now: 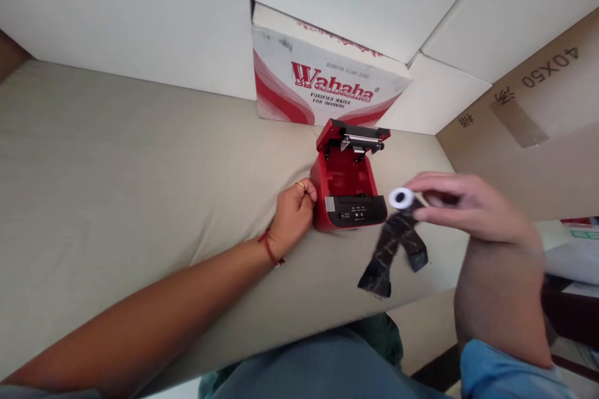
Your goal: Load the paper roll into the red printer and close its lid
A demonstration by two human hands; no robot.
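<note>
A small red printer (347, 184) stands on the beige table (116, 168) with its lid open and its paper bay showing. My left hand (292, 215), fingers curled, rests against the printer's left side and steadies it. My right hand (468, 206) hovers just right of the printer, pinching a white paper roll (401, 198). Black wrapping strips (393, 252) hang down from that roll.
A white and red Wahaha water carton (322, 78) stands right behind the printer. White boxes (126, 12) line the back of the table. A brown cardboard box (538, 106) marked 40X50 leans at the right. My knees in blue trousers (327, 368) are below the table's front edge.
</note>
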